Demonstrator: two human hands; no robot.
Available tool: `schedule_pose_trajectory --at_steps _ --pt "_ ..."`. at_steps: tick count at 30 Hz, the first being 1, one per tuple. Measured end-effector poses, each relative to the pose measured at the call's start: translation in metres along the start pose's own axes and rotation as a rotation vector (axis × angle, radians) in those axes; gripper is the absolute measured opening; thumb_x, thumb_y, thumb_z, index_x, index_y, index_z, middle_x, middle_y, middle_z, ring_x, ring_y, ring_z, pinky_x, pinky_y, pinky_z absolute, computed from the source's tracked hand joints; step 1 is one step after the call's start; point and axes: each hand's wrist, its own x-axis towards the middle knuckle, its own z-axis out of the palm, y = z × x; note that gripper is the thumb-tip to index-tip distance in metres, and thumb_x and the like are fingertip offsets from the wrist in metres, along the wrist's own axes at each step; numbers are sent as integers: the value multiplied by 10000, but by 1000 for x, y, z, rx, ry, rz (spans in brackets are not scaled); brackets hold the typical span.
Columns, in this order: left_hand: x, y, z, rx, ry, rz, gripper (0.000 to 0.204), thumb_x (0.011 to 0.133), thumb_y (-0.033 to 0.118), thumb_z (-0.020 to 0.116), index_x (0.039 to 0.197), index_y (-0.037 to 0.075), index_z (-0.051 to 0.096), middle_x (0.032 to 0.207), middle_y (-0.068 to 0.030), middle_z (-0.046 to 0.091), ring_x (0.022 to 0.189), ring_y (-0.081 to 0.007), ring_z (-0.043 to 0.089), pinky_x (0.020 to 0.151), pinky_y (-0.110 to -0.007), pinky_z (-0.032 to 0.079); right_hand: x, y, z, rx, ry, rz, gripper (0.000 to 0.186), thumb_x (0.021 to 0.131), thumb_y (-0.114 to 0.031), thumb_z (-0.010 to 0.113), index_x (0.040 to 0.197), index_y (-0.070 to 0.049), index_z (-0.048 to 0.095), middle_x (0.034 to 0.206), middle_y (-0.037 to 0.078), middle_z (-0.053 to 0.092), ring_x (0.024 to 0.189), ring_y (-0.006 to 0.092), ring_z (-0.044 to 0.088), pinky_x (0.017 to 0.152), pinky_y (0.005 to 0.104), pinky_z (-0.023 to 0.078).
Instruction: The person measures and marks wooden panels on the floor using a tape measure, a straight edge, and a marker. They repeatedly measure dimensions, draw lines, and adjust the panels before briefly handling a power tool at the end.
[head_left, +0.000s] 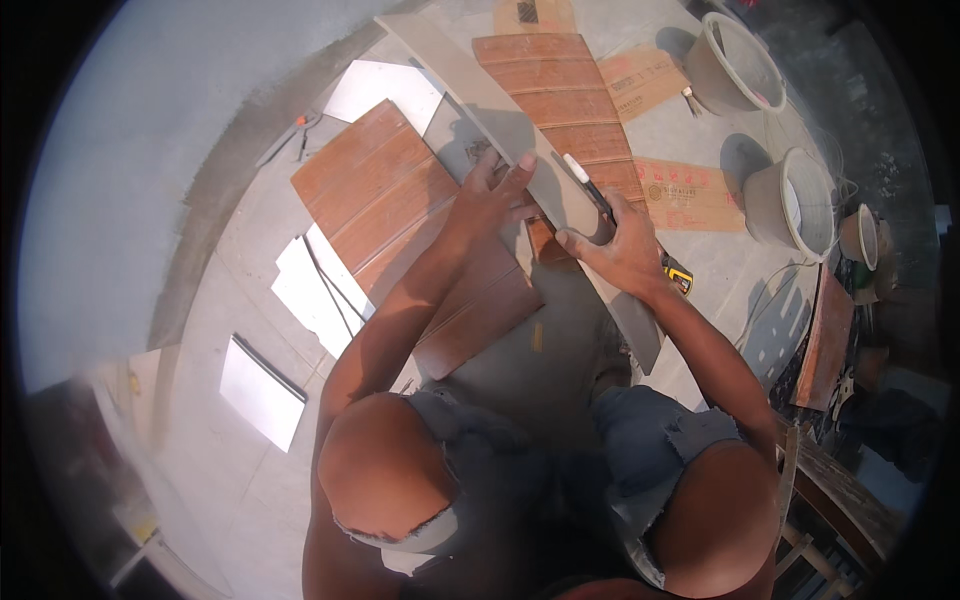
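A long, narrow grey-beige board (464,95) runs diagonally in front of me, from the upper middle down past my right forearm. My left hand (495,190) grips its left edge, thumb on it. My right hand (615,245) holds it lower down, fingers curled over the right edge beside a dark marker (590,185) with a white cap. Beneath and around the board lie brown grooved wood-look panels (375,185), one at the left and another (535,75) at the upper right. A yellow-and-black tool (678,275), perhaps a tape measure, shows just right of my right wrist.
Cardboard pieces (690,195), two large buckets (745,85), a smaller bucket (862,235) and cables occupy the right. White sheets (262,390) and an orange-and-grey tool (300,125) lie on the tiled floor at left. My bare knees fill the bottom. A grey wall borders the left.
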Motion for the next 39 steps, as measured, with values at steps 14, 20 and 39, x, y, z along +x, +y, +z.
schedule_pose_trajectory --at_steps 14,20,39 --pt "-72 -70 -76 -53 753 102 481 1075 376 636 1322 -34 593 1099 -107 697 926 -157 670 790 -316 572 -95 68 117 275 -315 -324 532 932 -335 766 1366 -58 633 1152 166 734 938 321 755 808 414 597" --pt "-58 -92 -87 -31 808 107 516 1049 420 669 1279 -40 627 1052 -119 720 901 -180 691 786 -323 572 -128 111 135 496 -508 2 464 961 -310 752 1285 3 643 1107 213 730 984 300 743 879 394 548" --pt "-20 -85 -130 433 593 -380 559 954 557 753 876 14 644 703 -29 568 520 -124 522 438 -280 396 -130 121 142 638 -399 140 387 1013 -310 690 1246 -5 635 1082 198 724 1039 284 708 936 408 521"
